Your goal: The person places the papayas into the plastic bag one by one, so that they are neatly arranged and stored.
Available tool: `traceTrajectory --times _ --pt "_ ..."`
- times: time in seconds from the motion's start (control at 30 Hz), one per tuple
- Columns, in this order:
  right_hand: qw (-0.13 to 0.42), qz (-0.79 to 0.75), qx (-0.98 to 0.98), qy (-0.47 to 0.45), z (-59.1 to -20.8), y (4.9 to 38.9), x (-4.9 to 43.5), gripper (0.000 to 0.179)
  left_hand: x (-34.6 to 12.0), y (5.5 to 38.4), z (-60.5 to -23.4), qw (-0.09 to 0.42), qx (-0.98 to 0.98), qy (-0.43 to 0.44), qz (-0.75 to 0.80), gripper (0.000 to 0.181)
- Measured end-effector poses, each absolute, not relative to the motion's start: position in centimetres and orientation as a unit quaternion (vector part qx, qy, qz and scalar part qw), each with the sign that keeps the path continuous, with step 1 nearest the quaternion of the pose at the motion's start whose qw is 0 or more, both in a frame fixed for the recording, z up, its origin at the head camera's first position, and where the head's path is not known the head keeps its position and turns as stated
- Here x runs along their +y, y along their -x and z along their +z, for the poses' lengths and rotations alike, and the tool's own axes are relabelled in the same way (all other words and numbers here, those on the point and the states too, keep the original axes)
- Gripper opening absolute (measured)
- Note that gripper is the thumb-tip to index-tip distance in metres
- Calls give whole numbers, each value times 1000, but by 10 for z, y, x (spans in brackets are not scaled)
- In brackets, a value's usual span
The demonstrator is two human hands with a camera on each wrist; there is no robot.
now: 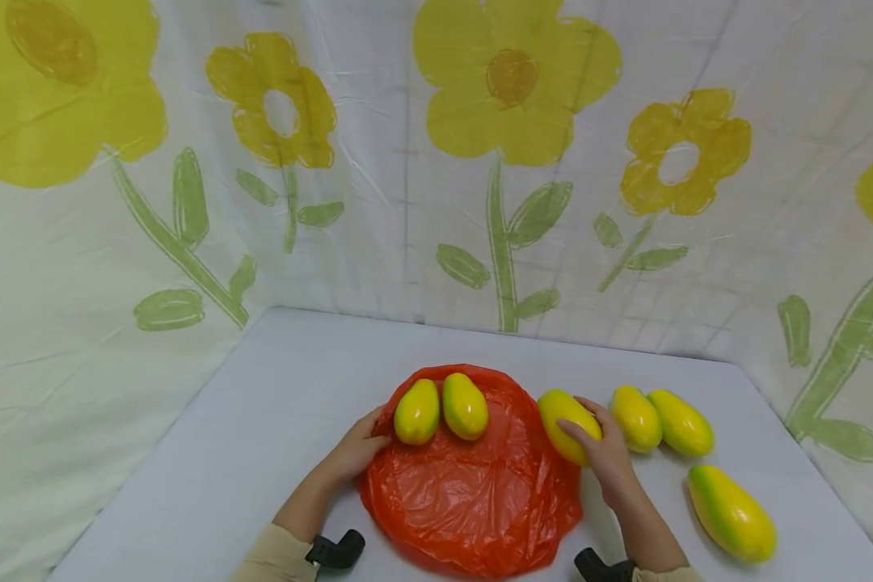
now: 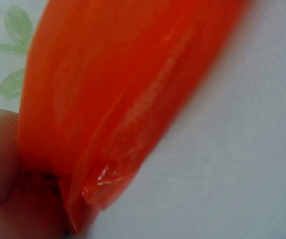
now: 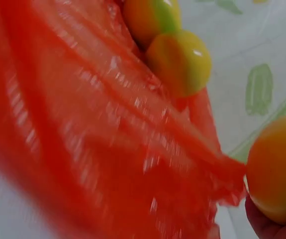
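Note:
A red plastic bag [image 1: 466, 501] lies spread on the table, its edge bunched up around it. Two yellow-green papayas [image 1: 417, 412] rest side by side on its far left part. At the bag's left edge my left hand [image 1: 360, 447] grips the plastic, and the left wrist view shows the red film [image 2: 108, 89] gathered by the fingers. My right hand [image 1: 605, 449] holds another papaya [image 1: 563, 416] at the bag's right rim, thumb on top. In the right wrist view that papaya [image 3: 277, 169] is beside a pulled-out corner of the bag.
Two more papayas [image 1: 636, 419] lie close together right of my right hand. A single papaya [image 1: 731, 515] is nearer the table's right edge. The white table [image 1: 276, 404] ends at a cloth backdrop [image 1: 378, 267] printed with yellow flowers.

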State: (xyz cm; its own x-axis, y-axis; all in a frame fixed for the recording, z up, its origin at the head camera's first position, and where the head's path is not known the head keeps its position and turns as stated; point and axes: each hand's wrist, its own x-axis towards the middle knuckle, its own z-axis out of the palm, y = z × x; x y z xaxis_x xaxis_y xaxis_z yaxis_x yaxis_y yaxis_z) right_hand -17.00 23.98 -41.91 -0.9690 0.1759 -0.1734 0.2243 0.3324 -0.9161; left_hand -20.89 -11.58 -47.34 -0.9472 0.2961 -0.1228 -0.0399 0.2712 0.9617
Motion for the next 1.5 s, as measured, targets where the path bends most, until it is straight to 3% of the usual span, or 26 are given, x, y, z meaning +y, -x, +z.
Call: traceTrajectory --times 0.3,0.8,1.23,1.5 --pt "34 -610 781 -130 -411 198 215 67 -117 209 -473 142 785 -93 596 55" --pt "7 -689 712 -134 -414 227 174 58 -118 209 -473 139 790 -89 590 52" --pt "4 -714 681 -165 -428 236 150 63 -117 209 -472 143 787 -85 594 52" --pt "-2 -709 684 -172 -434 238 144 64 -116 208 -473 114 804 -104 574 52"
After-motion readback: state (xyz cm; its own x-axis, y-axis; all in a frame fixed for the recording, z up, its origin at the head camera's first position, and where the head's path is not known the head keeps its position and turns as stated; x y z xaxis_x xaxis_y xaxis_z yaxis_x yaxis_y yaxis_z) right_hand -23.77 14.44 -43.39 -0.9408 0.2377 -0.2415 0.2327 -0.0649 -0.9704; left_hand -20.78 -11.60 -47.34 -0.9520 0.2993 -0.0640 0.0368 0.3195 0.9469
